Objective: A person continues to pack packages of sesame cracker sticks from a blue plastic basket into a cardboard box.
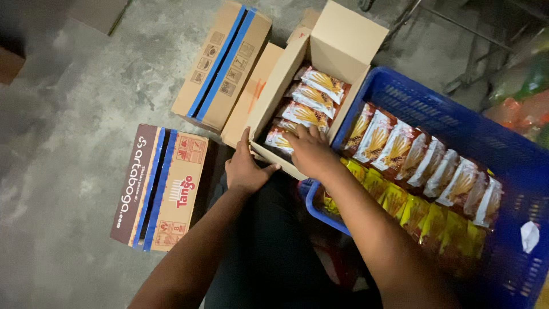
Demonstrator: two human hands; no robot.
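Note:
An open cardboard box (pixel 343 43) sits in front of me with a row of red-and-white snack packets (pixel 311 100) standing inside. My left hand (pixel 245 167) grips the box's near left edge. Reaching into the box, my right hand (pixel 311 151) has its fingers curled over the nearest packet (pixel 279 139). Just to the right stands a blue plastic crate (pixel 457 123), holding a row of the same red-and-white packets (pixel 423 163) and a row of yellow packets (pixel 426 217) in front of them.
Two sealed cardboard boxes with blue tape lie on the concrete floor, one at the left (pixel 163 186) and one further back (pixel 223 66). A flattened carton (pixel 251 94) lies beside the open box. Colourful bagged goods (pixel 523 91) are at the far right.

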